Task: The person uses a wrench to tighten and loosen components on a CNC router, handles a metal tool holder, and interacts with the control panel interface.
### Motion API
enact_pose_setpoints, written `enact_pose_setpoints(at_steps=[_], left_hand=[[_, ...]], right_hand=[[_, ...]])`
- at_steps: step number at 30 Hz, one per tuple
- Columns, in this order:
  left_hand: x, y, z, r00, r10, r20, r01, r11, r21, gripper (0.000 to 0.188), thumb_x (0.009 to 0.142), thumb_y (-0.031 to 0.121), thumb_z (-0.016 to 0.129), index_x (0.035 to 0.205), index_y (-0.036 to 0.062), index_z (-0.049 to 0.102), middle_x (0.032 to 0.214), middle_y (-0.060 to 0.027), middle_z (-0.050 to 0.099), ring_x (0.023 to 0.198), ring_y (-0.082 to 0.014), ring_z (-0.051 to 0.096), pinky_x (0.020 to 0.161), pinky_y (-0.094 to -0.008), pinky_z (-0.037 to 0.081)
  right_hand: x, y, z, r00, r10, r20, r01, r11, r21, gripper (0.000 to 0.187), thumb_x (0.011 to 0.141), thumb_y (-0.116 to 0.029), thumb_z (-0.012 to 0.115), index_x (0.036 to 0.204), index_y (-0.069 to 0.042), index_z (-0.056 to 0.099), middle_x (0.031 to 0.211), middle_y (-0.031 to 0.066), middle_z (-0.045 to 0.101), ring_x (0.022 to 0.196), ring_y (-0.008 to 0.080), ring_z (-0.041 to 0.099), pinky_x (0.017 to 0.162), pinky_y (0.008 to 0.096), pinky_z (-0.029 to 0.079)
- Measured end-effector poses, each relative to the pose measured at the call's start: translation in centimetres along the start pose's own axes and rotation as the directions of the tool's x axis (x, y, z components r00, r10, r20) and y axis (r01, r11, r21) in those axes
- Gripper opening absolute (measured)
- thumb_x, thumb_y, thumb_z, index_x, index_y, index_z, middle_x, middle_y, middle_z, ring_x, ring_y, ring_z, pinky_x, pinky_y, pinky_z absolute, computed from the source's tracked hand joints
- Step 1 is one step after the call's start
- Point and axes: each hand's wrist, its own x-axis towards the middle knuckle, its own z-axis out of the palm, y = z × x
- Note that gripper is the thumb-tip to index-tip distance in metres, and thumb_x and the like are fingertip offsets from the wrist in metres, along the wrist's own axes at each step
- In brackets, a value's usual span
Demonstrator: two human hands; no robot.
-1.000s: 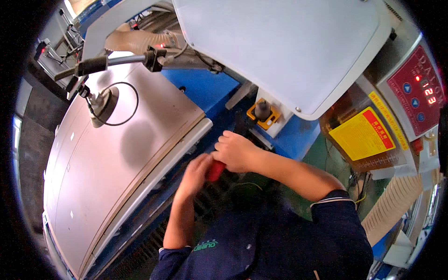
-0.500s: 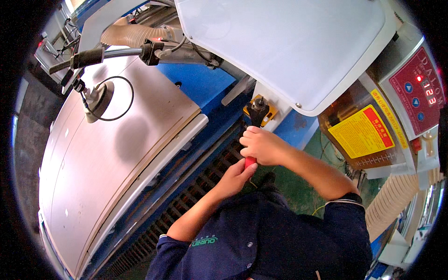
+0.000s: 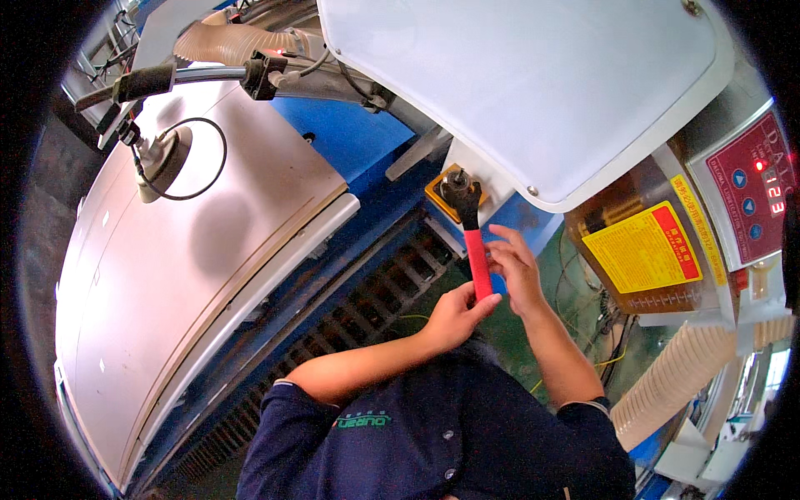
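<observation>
A spanner point(image 3: 476, 257) with a red-sleeved handle and a black head fits around a metal tool holder point(image 3: 457, 177). The holder stands upright in a yellow fixture point(image 3: 436, 198) on a white support. My left hand point(image 3: 455, 320) is closed on the near end of the red handle, its thumb lying along it. Just right of the handle, my right hand point(image 3: 517, 271) has its fingers loosely spread and grips nothing. Whether its fingertips brush the handle I cannot tell.
A large white machine cover point(image 3: 533, 92) overhangs the fixture. At right are an amber oil tank point(image 3: 617, 250), a red control panel point(image 3: 750, 196) and a ribbed hose point(image 3: 696, 367). A pale board point(image 3: 167, 317) lies at left under a suction cup arm point(image 3: 167, 162).
My right hand has let go of the spanner and opened beside it. The handle's near end has swung to the right, with my left hand still on it.
</observation>
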Motion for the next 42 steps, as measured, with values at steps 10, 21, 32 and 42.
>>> enact_pose_setpoints(at_steps=[10,21,32,42], left_hand=[[2.1,-1.4,2.2,0.988,0.12,-0.101,-0.11,0.989,0.099,0.032,0.093,0.028,0.064,0.103,-0.0027,0.061,0.086,-0.0126,0.067,0.074,-0.017,0.062,0.07,-0.0338,0.05],[2.3,0.1,2.1,0.995,0.029,-0.091,-0.026,0.999,0.034,0.031,0.094,0.027,0.06,0.099,-0.003,0.063,0.09,-0.0146,0.069,0.082,-0.0207,0.066,0.075,-0.0347,0.051],[3.6,0.7,2.0,0.994,0.093,-0.057,-0.081,0.98,0.184,0.033,0.095,0.03,0.057,0.103,-0.0016,0.063,0.082,-0.0081,0.066,0.07,-0.0175,0.062,0.064,-0.033,0.05],[4.8,-1.5,1.9,0.99,-0.131,0.05,0.137,0.98,-0.144,0.035,0.097,0.029,0.051,0.105,-0.003,0.062,0.088,-0.0081,0.066,0.08,-0.0202,0.064,0.072,-0.031,0.051]], right_hand=[[1.5,-0.2,0.4,0.987,-0.101,0.124,0.133,0.949,-0.287,0.049,0.087,-0.003,0.065,0.13,-0.005,0.042,0.093,0.0086,0.061,0.072,0.0117,0.059,0.061,0.0262,0.049],[2.3,-0.2,0.2,0.991,-0.039,0.13,0.076,0.952,-0.296,0.052,0.086,-0.007,0.066,0.133,-0.005,0.044,0.101,0.0081,0.065,0.076,0.0107,0.058,0.065,0.0254,0.048],[2.8,-1.6,-0.2,0.988,0.079,0.132,-0.057,0.985,-0.161,0.053,0.085,-0.007,0.068,0.133,-0.004,0.045,0.096,0.0088,0.066,0.072,0.0115,0.058,0.064,0.0245,0.047],[3.5,-0.7,-0.9,0.984,0.093,0.149,-0.057,0.971,-0.231,0.046,0.086,-0.004,0.067,0.127,-0.004,0.047,0.09,0.0058,0.065,0.069,0.0089,0.057,0.06,0.023,0.047]])
